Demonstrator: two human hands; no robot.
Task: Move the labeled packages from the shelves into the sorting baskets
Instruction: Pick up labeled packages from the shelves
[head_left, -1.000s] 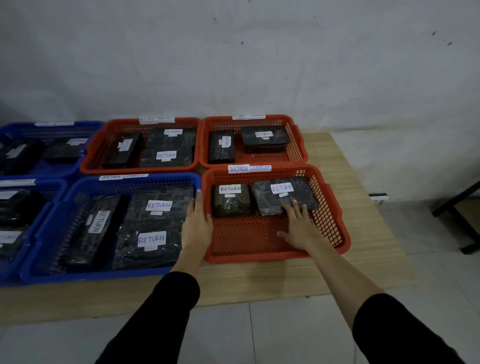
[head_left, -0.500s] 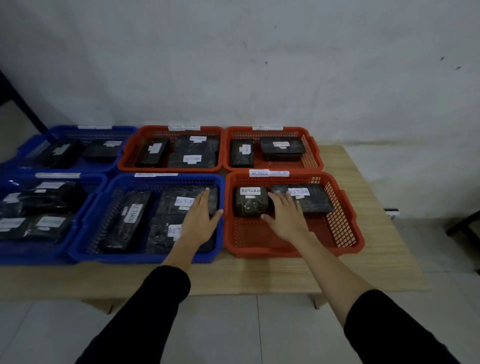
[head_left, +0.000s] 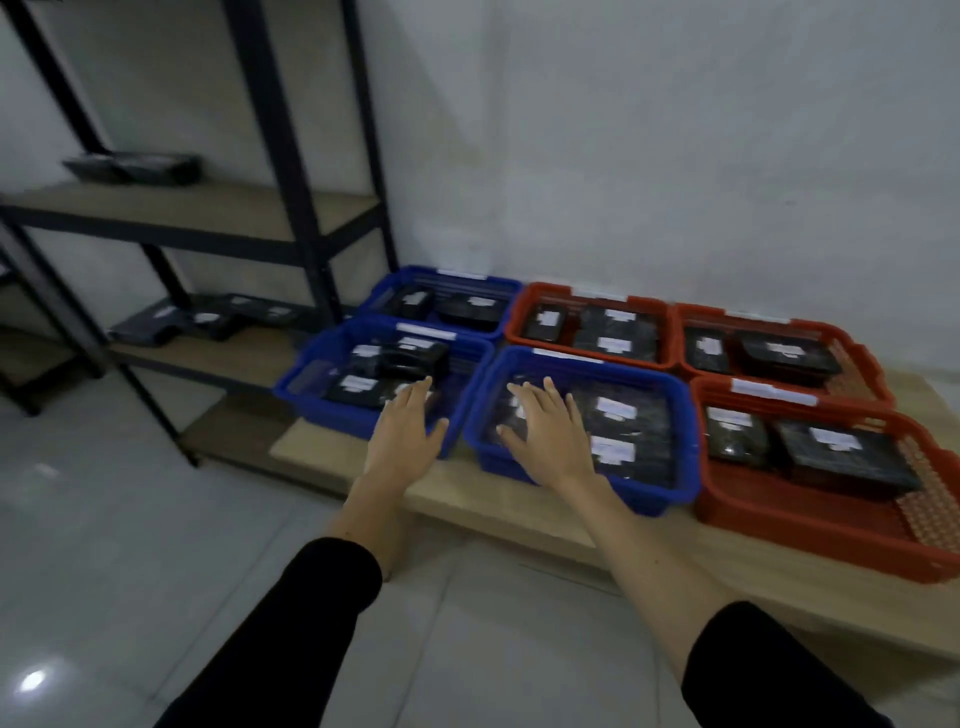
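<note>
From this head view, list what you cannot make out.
- Label text on the packages in the near blue basket: motion blur.
- Package beneath the right hand: the hand covers part of it.
- Whether the left hand touches the left blue basket: blurred, single view.
- Near red basket: its right end is cut by the frame edge.
- Packages on the shelves: dim, small, labels unreadable.

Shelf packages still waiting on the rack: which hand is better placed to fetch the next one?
Probably the left hand. It is open, empty and nearer the shelf packages, which lie to its left. The right hand, also open, is over the blue basket, farther from the rack.
</note>
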